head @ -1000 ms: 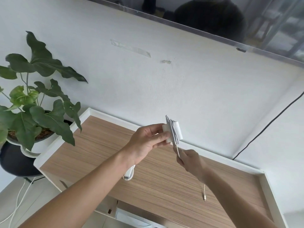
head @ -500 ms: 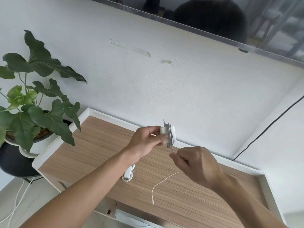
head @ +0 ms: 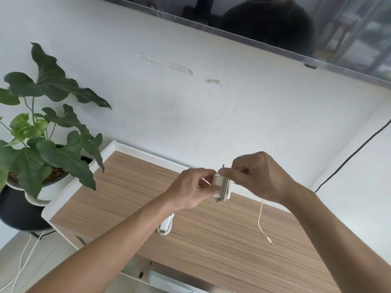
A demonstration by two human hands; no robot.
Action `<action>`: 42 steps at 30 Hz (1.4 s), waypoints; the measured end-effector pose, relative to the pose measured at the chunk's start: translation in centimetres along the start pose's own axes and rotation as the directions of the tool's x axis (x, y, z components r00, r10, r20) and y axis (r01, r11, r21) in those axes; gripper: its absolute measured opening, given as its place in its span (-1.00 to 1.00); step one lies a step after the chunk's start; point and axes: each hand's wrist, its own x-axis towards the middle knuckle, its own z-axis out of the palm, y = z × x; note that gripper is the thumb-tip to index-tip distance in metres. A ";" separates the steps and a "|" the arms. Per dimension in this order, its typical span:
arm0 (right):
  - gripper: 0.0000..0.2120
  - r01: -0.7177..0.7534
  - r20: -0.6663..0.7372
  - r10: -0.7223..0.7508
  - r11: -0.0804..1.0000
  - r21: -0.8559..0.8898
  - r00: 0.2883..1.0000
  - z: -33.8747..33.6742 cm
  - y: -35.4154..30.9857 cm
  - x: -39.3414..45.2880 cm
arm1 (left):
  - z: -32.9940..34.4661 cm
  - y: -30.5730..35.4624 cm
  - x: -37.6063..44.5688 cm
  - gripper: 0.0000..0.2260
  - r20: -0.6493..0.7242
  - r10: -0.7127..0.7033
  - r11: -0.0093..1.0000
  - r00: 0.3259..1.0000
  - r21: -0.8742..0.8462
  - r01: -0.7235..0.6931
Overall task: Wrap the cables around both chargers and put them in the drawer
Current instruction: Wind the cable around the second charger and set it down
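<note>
The cabinet top [head: 222, 240] is wood-grain laminate, matt, with fine straight streaks, edged by a smooth white rim. Above it, the charger [head: 218, 186] looks like smooth white plastic, its cable [head: 260, 220] thin, pale and rubbery. A second charger [head: 165, 226] lying on that top has a slight gloss. Behind the cabinet, the wall [head: 190, 115] is matt white paint, faintly rough, under a glossy dark screen [head: 296, 24].

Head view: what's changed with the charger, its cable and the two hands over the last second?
The right hand has carried the cable from below the charger up and over its top, adding another turn; the loose tail hanging to the plug end is shorter. The left hand still pinches the charger above the cabinet top. The second charger lies where it was; the plant is unchanged.
</note>
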 end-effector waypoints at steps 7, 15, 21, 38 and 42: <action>-0.49 -0.240 0.092 0.224 0.941 0.238 0.970 -0.5 1.8 1.2 | -0.5 0.8 -0.9 -0.73 0.073 0.067 0.997 0.995 -0.046 -0.063; -0.36 -0.264 0.068 0.256 0.905 0.333 0.964 0.7 2.2 1.1 | -0.3 2.9 -2.5 -0.75 0.172 0.129 0.971 0.977 -0.222 -0.089; -0.23 -0.360 0.004 0.403 0.814 0.456 0.915 2.1 3.1 0.7 | 0.8 3.6 -2.7 -0.65 0.185 0.169 0.864 0.968 -0.500 -0.056; -0.35 -0.466 0.016 0.489 0.820 0.333 0.872 7.5 4.7 -5.8 | -1.5 2.8 -1.0 -0.74 -0.146 -0.048 0.724 0.988 -0.687 -0.066; -0.36 -0.396 0.014 0.410 0.868 0.299 0.912 8.0 3.7 -6.9 | -1.2 1.7 -0.6 -0.79 -0.158 -0.100 0.715 0.982 -0.698 -0.040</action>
